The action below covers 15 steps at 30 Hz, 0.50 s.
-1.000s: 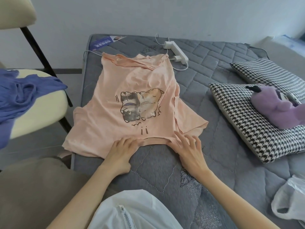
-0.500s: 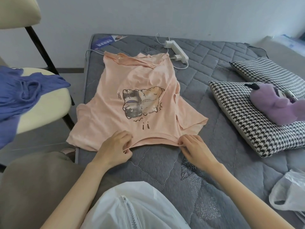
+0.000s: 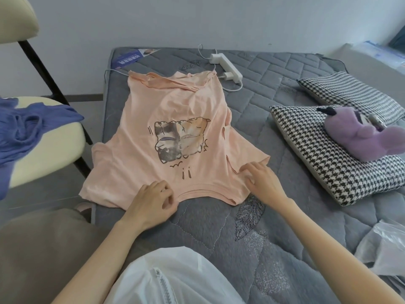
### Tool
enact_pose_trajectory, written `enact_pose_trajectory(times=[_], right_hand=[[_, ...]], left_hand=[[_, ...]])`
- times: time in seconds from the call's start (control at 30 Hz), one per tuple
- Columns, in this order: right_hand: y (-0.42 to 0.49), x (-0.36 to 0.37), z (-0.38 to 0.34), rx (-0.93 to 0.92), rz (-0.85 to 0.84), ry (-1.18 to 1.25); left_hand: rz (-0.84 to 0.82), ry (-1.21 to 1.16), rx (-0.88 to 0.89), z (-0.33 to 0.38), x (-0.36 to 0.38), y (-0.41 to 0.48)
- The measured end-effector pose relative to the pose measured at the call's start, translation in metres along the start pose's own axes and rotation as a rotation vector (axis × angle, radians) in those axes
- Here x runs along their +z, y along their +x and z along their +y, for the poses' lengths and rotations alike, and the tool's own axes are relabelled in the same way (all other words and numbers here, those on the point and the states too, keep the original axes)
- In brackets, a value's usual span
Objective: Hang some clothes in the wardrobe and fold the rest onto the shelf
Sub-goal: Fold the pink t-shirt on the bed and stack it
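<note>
Left hand (image 3: 153, 201) is set at the near neckline edge of the pink T-shirt (image 3: 175, 110), fingers curled, fabric seemingly pinched (blurred, not certain). Right hand (image 3: 263, 183) is laid on the near right sleeve, fingers straight and spread, nothing gripped. Shirt is spread flat on the grey quilted mattress (image 3: 274, 88), neckline nearest the person. White plastic bag (image 3: 385, 249) is seen lower right; contents cannot be told. Purple plush toy (image 3: 355, 137) is rested on a houndstooth pillow (image 3: 306, 145). Blue garment (image 3: 22, 132) is draped over a cream chair (image 3: 54, 150). White power strip (image 3: 225, 64) is laid beyond the hem.
</note>
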State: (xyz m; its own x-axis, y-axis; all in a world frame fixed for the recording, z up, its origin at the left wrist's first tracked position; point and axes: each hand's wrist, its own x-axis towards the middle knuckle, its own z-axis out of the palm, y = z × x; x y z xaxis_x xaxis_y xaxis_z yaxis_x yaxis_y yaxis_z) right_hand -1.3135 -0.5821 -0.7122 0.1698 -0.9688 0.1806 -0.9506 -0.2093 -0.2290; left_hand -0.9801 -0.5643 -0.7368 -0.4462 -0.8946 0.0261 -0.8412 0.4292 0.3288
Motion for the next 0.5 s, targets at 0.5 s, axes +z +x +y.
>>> enact_pose_trajectory(times=[0.5], right_hand=[[0.083,-0.007,0.067,0.736,0.354,0.446]], left_hand=[[-0.056,-0.037,0.194,0.050,-0.004,0.104]])
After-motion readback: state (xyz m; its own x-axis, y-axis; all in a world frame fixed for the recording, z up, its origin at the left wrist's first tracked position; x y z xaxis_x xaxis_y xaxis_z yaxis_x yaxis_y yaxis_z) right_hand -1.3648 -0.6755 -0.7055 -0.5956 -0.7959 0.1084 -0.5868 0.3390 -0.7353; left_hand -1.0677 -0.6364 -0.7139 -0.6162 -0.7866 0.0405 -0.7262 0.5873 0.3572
